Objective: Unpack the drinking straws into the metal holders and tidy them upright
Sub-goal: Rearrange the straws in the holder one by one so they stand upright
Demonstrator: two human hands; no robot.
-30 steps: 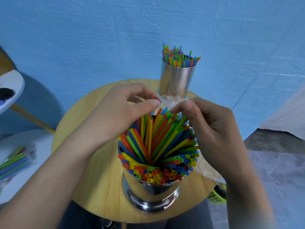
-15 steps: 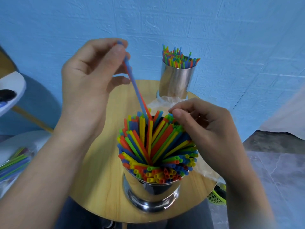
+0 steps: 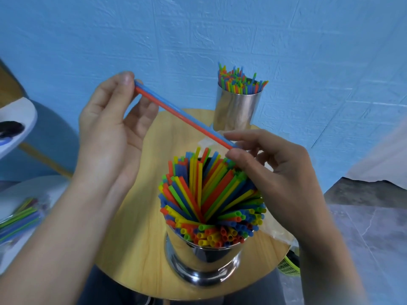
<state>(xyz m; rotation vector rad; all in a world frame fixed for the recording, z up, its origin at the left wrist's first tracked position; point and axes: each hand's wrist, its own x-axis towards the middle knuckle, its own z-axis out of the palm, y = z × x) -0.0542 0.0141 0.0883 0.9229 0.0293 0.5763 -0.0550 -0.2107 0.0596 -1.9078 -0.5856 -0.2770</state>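
- A person's left hand (image 3: 110,133), in the upper left of the frame, pinches the upper end of a pair of straws (image 3: 182,116) between thumb and fingertips. The two are thin plastic tubes, one blue and one red, lying side by side.
- The right hand (image 3: 271,172), at centre right, pinches the lower end between thumb and forefinger, with its other fingers loosely curled.
- The pair of straws slants across the centre, above and clear of the shiny flared steel holder (image 3: 202,263) at bottom centre.
- That holder is packed with a fanned bundle of bright straws (image 3: 211,194) leaning outward.
- To do this step well, it seems best to turn the pair upright, aim its lower ends into the dark gap at the fan's middle, and slide them down gently.
- The round pale wooden table (image 3: 143,216) shows bare wood to the left of the flared steel holder.
- A second holder, a plain steel cylinder (image 3: 236,111) holding straws, stands at the far rim, well apart.
- The flared steel holder sits near the table's front edge, so a hard push might tip it.
- A crumpled clear wrapper (image 3: 275,230) lies just to its right.
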